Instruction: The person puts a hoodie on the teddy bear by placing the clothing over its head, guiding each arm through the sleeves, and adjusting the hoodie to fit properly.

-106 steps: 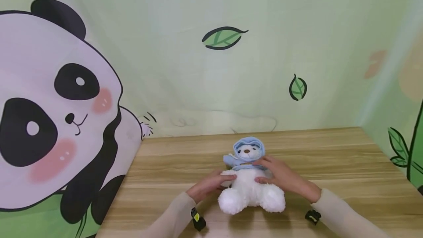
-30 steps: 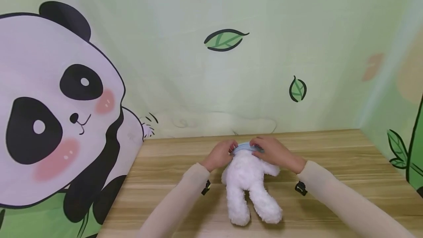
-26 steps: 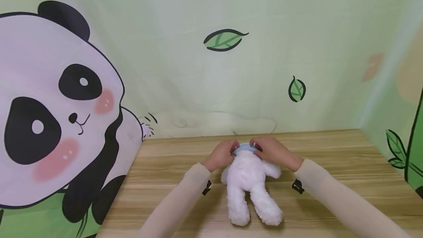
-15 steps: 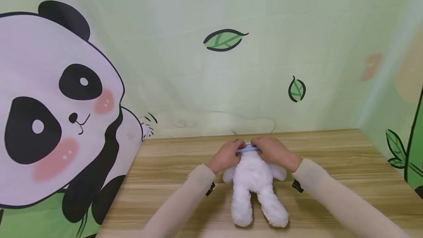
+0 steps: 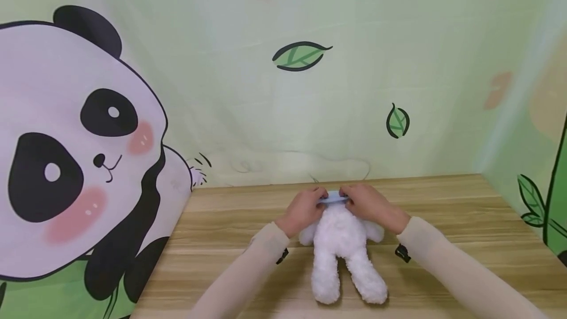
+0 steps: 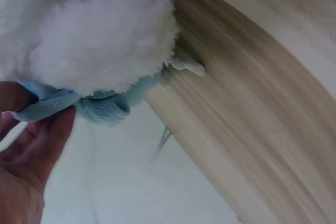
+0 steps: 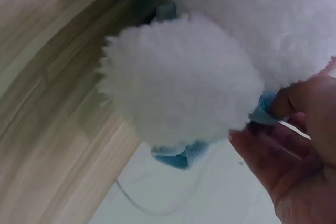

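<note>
A white plush bear (image 5: 341, 233) lies with its back up on the wooden table, legs toward me. At its top end a blue hoodie (image 5: 334, 197) is bunched up, and the head is hidden. My left hand (image 5: 303, 210) pinches the hoodie's edge between thumb and fingers. Close beside it, my right hand (image 5: 372, 207) pinches the same edge farther right. In the left wrist view, folds of blue cloth (image 6: 105, 108) and a white cord (image 6: 188, 66) show by a fluffy arm (image 6: 110, 40). A blue end (image 7: 181, 156) pokes out beyond the other arm in the right wrist view.
The wood-grain table (image 5: 239, 210) ends at a pale green backdrop (image 5: 248, 112) printed with a large panda (image 5: 110, 161) and leaves. Black devices (image 5: 402, 253) are strapped under both wrists.
Earlier the bear lay face up in its blue hoodie; now it is turned over. During the last second it shifted slightly right, and the hands came closer together on the cloth.
</note>
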`<state>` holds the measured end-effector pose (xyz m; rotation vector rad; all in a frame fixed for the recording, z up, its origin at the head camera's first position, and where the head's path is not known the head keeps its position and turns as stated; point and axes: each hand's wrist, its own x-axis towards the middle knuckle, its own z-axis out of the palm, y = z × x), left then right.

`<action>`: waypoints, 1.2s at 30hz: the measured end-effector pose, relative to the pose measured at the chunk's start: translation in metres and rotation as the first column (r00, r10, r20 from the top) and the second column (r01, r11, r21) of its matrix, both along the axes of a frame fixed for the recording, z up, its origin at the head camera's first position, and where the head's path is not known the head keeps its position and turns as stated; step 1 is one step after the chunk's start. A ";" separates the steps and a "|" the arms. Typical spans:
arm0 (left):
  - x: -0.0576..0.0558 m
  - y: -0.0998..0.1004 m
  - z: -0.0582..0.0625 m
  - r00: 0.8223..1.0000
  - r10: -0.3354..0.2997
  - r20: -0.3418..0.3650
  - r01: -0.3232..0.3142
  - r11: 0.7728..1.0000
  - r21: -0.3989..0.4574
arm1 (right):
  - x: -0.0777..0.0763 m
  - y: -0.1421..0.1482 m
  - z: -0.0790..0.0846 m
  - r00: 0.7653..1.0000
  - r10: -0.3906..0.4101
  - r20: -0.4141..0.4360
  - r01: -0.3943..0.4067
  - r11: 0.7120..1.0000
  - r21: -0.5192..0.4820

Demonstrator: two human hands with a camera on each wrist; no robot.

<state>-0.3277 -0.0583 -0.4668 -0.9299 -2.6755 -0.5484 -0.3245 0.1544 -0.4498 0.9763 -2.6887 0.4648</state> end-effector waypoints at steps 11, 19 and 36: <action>0.014 -0.015 0.010 0.951 -0.108 0.290 0.112 0.994 0.001 | 0.016 0.020 0.000 0.958 0.140 0.248 -0.107 0.984 -0.145; 0.027 -0.020 0.012 0.827 -0.107 0.552 0.159 0.986 -0.047 | 0.028 0.026 0.002 0.847 0.147 0.511 -0.148 0.988 -0.039; 0.042 0.000 -0.014 0.957 -0.100 0.272 0.106 0.994 -0.007 | 0.043 0.005 -0.018 0.964 0.099 0.246 -0.088 0.995 -0.056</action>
